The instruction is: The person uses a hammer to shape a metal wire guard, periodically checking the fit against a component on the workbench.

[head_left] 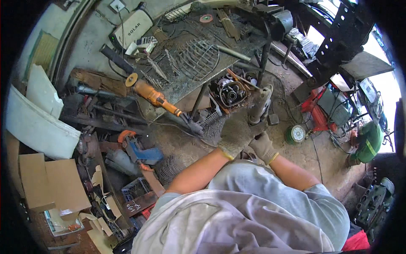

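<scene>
Both my hands wear grey work gloves with yellow cuffs. My left hand (235, 134) is closed around a grey elongated metal tool (261, 103) with a rounded upper end; its exact kind is hard to make out. Close beside it, my right hand (263, 147) has its fingers curled at the tool's lower end, partly hidden. Beyond them, under the workbench, sits a greasy engine-like part (230, 94). An orange angle grinder (148, 93) with a disc rests at the near left edge of the workbench (186, 86).
A round wire rack (198, 59) and loose rods lie on the bench. To the right are a green-rimmed reel (295, 134), a red-framed machine (319, 110) and a green helmet-like object (369, 143). Cables cross the floor. A blue clamp-like tool (146, 153) and cardboard (53, 182) are at left.
</scene>
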{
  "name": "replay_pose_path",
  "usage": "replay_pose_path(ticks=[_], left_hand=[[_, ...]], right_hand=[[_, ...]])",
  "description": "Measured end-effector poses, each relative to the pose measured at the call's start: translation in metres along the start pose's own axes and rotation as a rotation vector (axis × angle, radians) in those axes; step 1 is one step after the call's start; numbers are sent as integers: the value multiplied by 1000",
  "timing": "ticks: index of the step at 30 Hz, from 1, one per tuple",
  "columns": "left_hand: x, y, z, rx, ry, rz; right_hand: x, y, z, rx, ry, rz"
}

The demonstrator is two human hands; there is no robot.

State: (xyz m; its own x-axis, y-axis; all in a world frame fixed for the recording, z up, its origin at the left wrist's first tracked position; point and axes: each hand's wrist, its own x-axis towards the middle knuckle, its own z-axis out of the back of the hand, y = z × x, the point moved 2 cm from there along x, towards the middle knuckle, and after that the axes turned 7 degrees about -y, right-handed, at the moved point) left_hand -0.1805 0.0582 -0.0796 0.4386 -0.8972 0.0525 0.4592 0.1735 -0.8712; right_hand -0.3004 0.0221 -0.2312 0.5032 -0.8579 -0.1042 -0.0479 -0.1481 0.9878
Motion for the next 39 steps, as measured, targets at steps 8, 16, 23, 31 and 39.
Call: replay_pose_path(ticks=[8,16,23,31,39], left_hand=[[63,-4,3,-164,181,-142],[205,186,163,254,-893,221],[225,200,128,-786,-685,467],[262,179,120,-563,-762,669],[211,148,152,-847,-627,657]], right_hand=[[34,80,29,-97,-173,-116],[81,112,32,-189,-386,279],[116,97,-2,-410,-360,-124],[129,80,-13,-38,-149,-90],[133,55,24,143,-42,-98]])
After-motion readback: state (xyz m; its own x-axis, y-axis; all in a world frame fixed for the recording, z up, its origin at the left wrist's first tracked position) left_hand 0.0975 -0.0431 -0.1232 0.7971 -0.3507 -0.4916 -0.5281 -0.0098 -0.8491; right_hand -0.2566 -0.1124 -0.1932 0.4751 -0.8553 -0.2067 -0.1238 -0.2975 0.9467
